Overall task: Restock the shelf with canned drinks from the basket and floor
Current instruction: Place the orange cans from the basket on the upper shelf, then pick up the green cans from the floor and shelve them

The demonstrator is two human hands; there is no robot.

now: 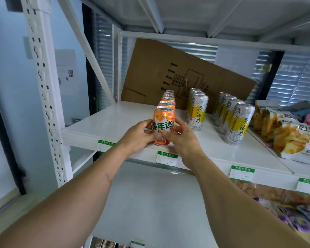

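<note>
Nearest us, our two forearms reach up and forward to the front edge of the shelf (115, 120), meeting at one orange can (162, 125). Our left hand (135, 138) curls round the can's left side, and our right hand (182, 140) wraps its right side, thumb across the lower label. So both grips are closed on the same can, neither plainly nearer than the other.

We see the can upright, its long axis vertical, its label facing us, its base at or just above the shelf board near the front lip; whether it has fully settled we cannot tell, since our fingers hide the bottom rim.

Directly behind it runs a single-file row of orange cans (168, 99) going away from us toward the back. That is the relation we judge the next move to turn on: the held can sits at the near end of the row, so it wants only to be squared up in line and let go.

To the right stand two rows of tall silver cans (198, 111), well apart from ours. Farther right lie snack bags (293, 136). At the far back a flattened carton (168, 72) leans, tilted. Neither basket nor floor stock is in view.
</note>
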